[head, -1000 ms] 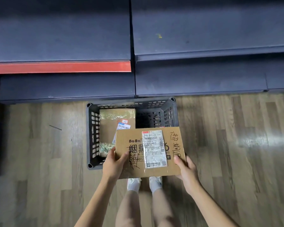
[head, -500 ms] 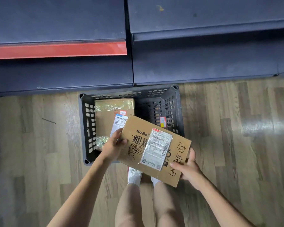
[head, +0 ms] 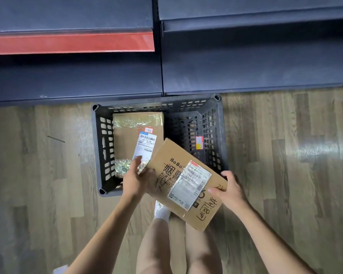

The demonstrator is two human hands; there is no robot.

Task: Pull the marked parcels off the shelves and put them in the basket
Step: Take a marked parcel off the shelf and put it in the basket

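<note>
Parcel (head: 188, 184) further tilted over basket (head: 218, 123)

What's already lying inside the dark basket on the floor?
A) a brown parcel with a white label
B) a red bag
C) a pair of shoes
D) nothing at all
A: a brown parcel with a white label lies in the left half of the basket.

The tilted box (head: 186, 184) bears printed "BoBo", black handwritten characters and a white barcode label (head: 189, 184) too small to read; the basket parcel's label (head: 145, 147) is likewise illegible.
</note>
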